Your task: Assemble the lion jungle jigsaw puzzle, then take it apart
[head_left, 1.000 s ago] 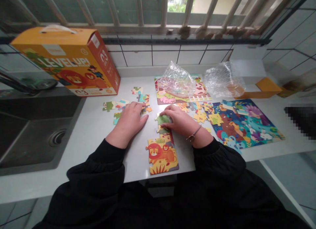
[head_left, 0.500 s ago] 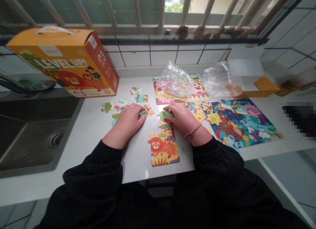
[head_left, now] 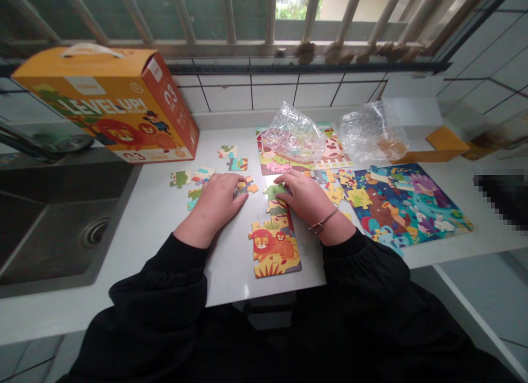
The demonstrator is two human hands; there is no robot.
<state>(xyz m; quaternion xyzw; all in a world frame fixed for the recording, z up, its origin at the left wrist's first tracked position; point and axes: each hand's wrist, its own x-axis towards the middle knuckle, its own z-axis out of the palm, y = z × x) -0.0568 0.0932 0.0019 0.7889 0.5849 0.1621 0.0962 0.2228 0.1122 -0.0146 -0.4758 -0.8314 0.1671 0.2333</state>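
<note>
My right hand presses its fingers on a green jigsaw piece, just above a partly joined lion puzzle lying on the white countertop. My left hand lies with its fingertips against a small multicoloured piece. Loose pieces are scattered beyond and left of it. A finished-looking blue animal puzzle lies to the right, with yellow pieces along its edge. A bracelet circles my right wrist.
An orange puzzle box stands at back left. Behind the pieces lies a farm puzzle, partly under a plastic bag. A second bag sits right of it. A dark sink is set in the counter's left side.
The view has shifted slightly as my head moved. Both hands stay on the same pieces, and the lion puzzle appears in nearly the same place.
</note>
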